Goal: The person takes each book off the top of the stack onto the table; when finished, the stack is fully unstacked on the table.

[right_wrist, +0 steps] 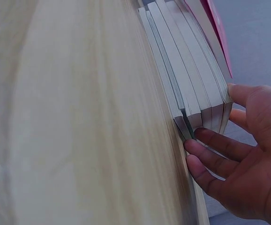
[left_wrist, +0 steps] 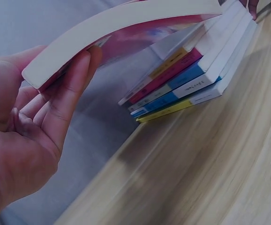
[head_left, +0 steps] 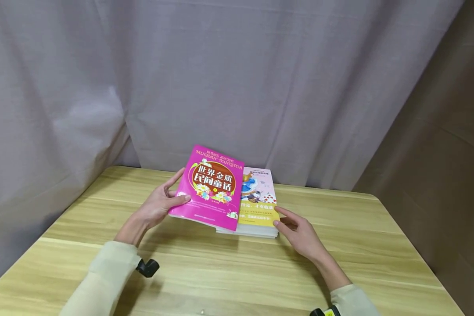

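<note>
My left hand (head_left: 158, 204) grips a bright pink paperback book (head_left: 209, 188) by its left edge, thumb on the front cover and fingers behind. The book is tilted and raised, and it overlaps the left part of a stack of books (head_left: 256, 230). On top of that stack lies a pink-and-yellow book (head_left: 260, 215), partly hidden. In the left wrist view the stack's coloured spines (left_wrist: 173, 96) face the left hand. My right hand (head_left: 302, 237) touches the stack's right side with its fingertips, the thumb near the top book's corner in the right wrist view.
The stack stands on a wooden table (head_left: 221, 272), towards its back edge. A grey curtain (head_left: 237, 79) hangs behind the table and continues along the sides. Black devices (head_left: 148, 267) are worn at both wrists over pale sleeves.
</note>
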Tool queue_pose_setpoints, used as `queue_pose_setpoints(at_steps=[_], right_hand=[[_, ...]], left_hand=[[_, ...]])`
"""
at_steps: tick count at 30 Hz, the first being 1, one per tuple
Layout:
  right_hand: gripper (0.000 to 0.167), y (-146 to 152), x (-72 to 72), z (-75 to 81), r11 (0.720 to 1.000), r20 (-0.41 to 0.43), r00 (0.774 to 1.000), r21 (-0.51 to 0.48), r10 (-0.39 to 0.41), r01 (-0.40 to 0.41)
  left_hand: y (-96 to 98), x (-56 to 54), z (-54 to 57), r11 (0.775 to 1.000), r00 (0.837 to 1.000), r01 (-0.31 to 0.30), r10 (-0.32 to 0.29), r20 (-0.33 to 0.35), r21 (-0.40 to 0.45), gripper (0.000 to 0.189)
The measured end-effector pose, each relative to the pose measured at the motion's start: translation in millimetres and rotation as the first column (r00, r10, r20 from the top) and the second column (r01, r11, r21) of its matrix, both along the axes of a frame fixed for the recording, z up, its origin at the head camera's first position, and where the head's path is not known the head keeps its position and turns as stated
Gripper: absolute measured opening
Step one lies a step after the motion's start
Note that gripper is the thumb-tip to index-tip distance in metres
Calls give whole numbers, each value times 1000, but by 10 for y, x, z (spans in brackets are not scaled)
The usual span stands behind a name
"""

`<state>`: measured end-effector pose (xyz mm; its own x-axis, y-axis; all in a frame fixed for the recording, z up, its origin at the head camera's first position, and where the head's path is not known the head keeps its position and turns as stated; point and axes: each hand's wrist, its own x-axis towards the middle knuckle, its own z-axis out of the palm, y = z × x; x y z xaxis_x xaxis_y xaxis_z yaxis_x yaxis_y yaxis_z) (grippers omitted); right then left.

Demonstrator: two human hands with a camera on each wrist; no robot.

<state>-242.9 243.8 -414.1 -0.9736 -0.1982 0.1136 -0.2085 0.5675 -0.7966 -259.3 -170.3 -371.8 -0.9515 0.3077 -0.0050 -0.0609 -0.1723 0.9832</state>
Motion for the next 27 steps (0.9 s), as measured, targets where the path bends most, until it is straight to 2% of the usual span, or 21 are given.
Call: queue_pose_setpoints(at_steps=[10, 22, 27], right_hand=[[53, 61, 22, 15, 1000, -6, 1000, 16, -13, 13], [53, 87, -2, 26, 1000, -13, 1000, 11, -8, 8], [53, 104, 3, 28, 1000, -16, 1000, 10, -6, 7]], left_hand=[[-192, 47, 107, 1000, 1000, -24, 24, -16, 11, 91], [-670, 198, 344, 996, 996, -87, 88, -34, 23, 93], [-845, 257, 391, 994, 993, -108, 109, -46, 12, 94]])
